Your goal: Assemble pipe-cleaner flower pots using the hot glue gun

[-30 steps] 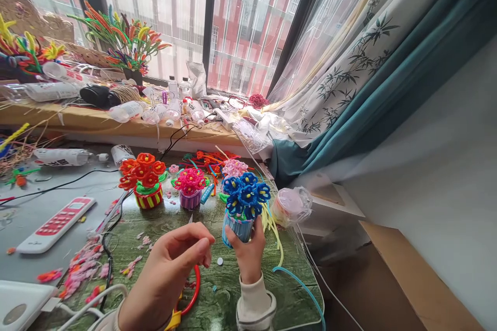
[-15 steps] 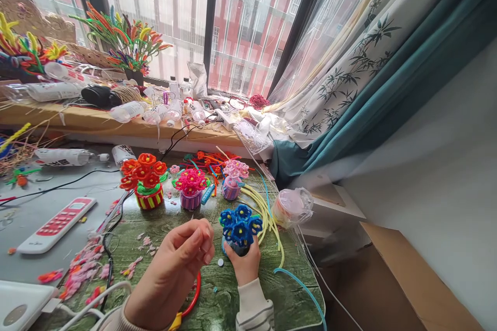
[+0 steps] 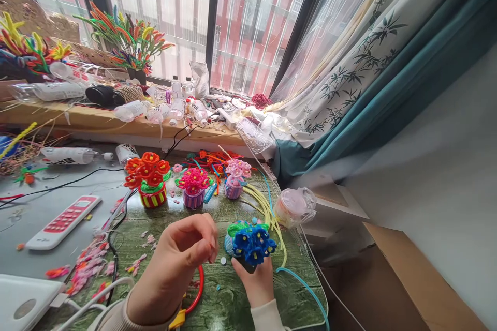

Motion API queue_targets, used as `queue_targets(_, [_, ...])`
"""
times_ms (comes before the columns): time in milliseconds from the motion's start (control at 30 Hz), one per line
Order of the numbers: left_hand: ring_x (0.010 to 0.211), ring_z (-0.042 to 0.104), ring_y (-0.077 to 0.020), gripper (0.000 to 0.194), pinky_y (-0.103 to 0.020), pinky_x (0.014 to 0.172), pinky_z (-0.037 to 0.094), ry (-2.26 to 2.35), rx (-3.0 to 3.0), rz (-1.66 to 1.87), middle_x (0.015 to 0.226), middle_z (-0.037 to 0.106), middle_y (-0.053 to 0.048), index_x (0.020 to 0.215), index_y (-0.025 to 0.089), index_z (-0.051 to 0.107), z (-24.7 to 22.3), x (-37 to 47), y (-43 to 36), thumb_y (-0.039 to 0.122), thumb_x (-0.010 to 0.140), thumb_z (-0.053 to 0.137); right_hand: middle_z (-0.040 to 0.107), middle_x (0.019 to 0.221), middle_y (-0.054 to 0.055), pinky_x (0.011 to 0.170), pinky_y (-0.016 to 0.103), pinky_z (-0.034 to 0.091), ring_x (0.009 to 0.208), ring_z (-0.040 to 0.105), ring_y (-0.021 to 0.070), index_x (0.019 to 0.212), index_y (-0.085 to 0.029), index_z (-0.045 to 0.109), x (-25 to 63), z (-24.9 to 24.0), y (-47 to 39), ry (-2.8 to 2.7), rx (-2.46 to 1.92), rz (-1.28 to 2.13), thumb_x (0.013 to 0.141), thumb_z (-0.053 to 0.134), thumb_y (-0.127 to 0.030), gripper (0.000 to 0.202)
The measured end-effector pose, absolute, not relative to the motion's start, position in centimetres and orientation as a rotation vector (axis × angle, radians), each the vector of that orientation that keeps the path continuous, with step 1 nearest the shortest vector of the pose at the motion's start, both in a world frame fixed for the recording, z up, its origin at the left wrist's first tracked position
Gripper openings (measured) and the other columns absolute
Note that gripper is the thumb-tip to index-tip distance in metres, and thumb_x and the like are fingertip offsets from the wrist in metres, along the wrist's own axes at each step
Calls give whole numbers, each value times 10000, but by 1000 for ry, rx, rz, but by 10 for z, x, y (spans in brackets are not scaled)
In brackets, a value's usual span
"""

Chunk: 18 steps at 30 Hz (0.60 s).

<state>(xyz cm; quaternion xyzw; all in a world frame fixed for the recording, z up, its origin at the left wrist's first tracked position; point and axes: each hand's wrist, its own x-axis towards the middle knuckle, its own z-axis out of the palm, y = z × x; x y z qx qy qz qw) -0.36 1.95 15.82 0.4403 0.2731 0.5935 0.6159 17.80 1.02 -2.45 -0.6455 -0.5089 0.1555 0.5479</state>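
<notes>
My left hand hovers over the table with thumb and fingertips pinched together; whatever they hold, if anything, is hidden. To its right, my right hand grips a small pot of blue pipe-cleaner flowers. The blooms have yellow centres and green leaves, and the pot tilts so that they face toward me. Most of the pot is hidden behind flowers and fingers. A small white disc lies between the hands. Beyond them stand pots of orange-red flowers, hot-pink flowers and pale-pink flowers.
Yellow pipe cleaners and a plastic-wrapped tub lie at the right table edge. A red-and-white glue gun-like cable curves beside my left wrist. Petal scraps, a remote-like handset and a white box are at left.
My right hand has shifted slightly right and tipped the blue flower pot, so its blooms lean forward and green leaves show behind. My left hand stays pinched, its fingers a little more arched.
</notes>
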Motion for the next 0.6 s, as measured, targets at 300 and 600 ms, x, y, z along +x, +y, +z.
queue_targets(300, [508, 417, -98, 390, -229, 475, 301, 558, 1176, 1167, 541, 496, 24, 557, 185, 657, 169, -9, 28, 500, 656, 865, 675, 618, -2, 478, 239, 480, 497, 599, 145, 752, -264, 775, 197, 129, -44, -1253, -1212, 544, 840, 725, -441, 204])
queue_targets(600, [592, 447, -89, 320, -215, 560, 342, 465, 1115, 999, 612, 525, 32, 605, 169, 677, 169, -15, 24, 414, 683, 869, 761, 812, 37, 661, 237, 563, 710, 710, 145, 1001, -177, 759, 147, 189, -10, -1680, -699, 235, 965, 627, -191, 138])
